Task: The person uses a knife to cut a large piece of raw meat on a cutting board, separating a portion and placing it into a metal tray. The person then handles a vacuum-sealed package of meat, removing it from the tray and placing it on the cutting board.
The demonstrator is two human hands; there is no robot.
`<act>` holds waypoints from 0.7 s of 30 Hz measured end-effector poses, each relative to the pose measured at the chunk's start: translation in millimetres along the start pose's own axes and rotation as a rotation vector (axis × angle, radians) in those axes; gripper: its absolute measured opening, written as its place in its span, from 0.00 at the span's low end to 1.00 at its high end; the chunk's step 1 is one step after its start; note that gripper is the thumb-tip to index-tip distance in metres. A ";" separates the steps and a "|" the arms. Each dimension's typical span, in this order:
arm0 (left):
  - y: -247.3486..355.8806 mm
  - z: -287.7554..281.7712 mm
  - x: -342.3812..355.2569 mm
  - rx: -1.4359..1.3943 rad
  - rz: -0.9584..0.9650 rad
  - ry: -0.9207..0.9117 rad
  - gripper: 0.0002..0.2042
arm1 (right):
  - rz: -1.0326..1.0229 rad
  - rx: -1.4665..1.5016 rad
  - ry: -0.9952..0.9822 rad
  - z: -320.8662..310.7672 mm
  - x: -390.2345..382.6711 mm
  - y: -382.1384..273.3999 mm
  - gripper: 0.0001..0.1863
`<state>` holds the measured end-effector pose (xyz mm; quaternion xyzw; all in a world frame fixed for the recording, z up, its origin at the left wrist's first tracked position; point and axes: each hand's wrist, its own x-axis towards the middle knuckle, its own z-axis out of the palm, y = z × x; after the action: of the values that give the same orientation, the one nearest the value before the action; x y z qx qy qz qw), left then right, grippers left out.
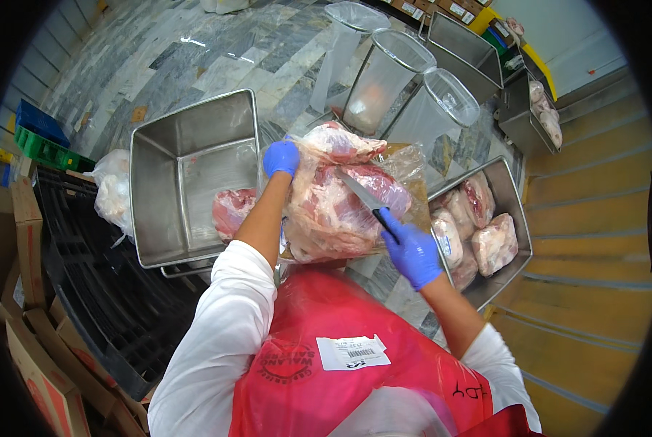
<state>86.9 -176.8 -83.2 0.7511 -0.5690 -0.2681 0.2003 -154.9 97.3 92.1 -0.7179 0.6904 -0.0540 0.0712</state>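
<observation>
A large piece of raw meat with white fat (340,218) lies on a plastic-covered board (413,160) in front of me, with a smaller upper portion (344,142) above the cut. My left hand (281,158), in a blue glove, grips the meat at its upper left edge, fingers partly hidden. My right hand (413,255), also blue-gloved, is closed around the black handle of a knife (364,193); the blade points up-left into the seam between the two portions. Another red piece of meat (229,211) sits at the left, beside the board.
A steel tub (144,189) stands left; another holding several packed meat pieces (493,247) stands right. Clear tall bins (384,73) and steel containers (461,44) stand ahead. Black plastic pallets (78,269), cardboard (34,364), crates (42,138) and a plastic bag (111,193) line the left.
</observation>
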 end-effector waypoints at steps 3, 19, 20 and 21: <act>-2.8 3.0 -2.3 -0.021 0.057 0.020 0.26 | -0.043 -0.006 -0.092 -75.5 19.6 5.4 0.23; -3.1 10.7 -8.6 -0.068 -0.019 0.007 0.28 | -0.124 -0.033 -0.725 -164.6 207.5 0.1 0.19; -3.6 10.2 -12.6 -0.062 -0.013 -0.007 0.28 | -0.100 -0.063 -0.734 -162.3 207.9 -3.7 0.18; -3.0 6.0 -12.5 -0.054 -0.005 -0.014 0.28 | -0.081 -0.093 -0.737 -158.7 207.0 -11.7 0.18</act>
<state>82.8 -163.9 -87.5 0.7451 -0.5608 -0.2891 0.2160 -162.8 -113.4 246.1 -0.7184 0.5912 0.2365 0.2801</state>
